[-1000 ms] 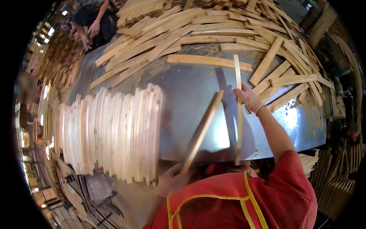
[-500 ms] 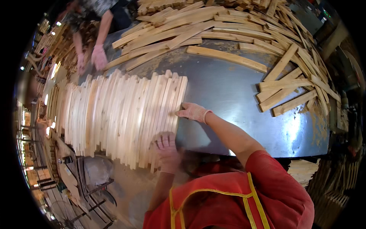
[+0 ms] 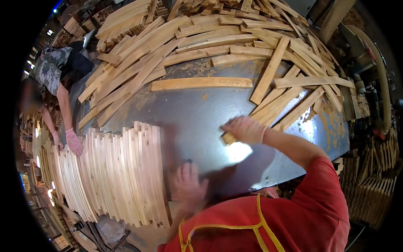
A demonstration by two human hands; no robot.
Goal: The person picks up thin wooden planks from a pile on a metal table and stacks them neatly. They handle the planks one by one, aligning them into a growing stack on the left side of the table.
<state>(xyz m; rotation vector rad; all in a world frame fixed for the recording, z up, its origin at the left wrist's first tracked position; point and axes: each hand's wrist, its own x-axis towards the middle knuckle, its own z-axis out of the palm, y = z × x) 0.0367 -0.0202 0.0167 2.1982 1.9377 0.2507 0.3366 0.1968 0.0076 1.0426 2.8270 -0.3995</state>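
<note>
My right hand, in a pale pink glove, is closed over the near end of a wooden slat, slightly blurred. The slat slants away to my right across a grey metal counter, its far end among other slats. My left hand, also gloved and blurred, is spread with fingers pointing away from me, above the counter's near edge, gripping nothing.

Around the held slat it is crowded. One crosswise slat lies at its far end, and a steeply angled slat lies just beyond my right hand. Behind these, a loose heap of slats curves along the back of the counter. A lone slat lies in front of the heap, with bare metal between it and me.

To my left, near my left hand, a tight row of pale slats stands side by side. At its far left, a co-worker's gloved hand is by the row, below a camouflage-patterned sleeve. Sawdust dusts the counter's right side; beyond that hangs a ribbed hose.
</note>
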